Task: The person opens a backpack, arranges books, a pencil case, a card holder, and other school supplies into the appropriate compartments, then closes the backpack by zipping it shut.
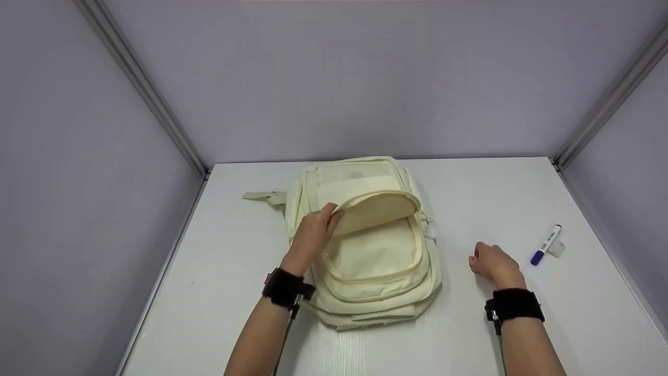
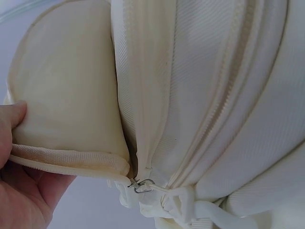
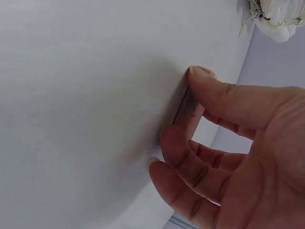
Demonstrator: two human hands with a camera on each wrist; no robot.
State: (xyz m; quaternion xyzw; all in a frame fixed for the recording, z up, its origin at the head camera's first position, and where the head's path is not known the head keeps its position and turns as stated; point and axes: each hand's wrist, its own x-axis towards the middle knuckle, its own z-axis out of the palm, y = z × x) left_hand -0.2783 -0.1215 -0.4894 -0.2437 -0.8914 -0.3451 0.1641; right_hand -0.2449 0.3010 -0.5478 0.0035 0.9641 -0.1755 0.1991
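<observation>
A cream backpack (image 1: 376, 292) lies on the white table with its front pocket unzipped. My left hand (image 1: 314, 235) pinches the edge of the pocket flap (image 1: 383, 209) and holds it raised. In the left wrist view, the thumb lies on the inside of the flap (image 2: 71, 81), with fingers behind it; a zipper pull (image 2: 140, 185) hangs at the flap's corner. To the right of the backpack, my right hand (image 1: 496, 263) is low over the table. In the right wrist view, its thumb and fingers pinch a small pinkish block (image 3: 190, 112) with dark smudges; its kind is unclear.
A white marker with a blue cap (image 1: 546, 245) lies right of my right hand, beside a small pale grey piece (image 1: 557, 249). A strap (image 1: 265, 197) sticks out left of the backpack. Panel walls (image 1: 365, 78) enclose the table (image 1: 219, 261) at the back and sides.
</observation>
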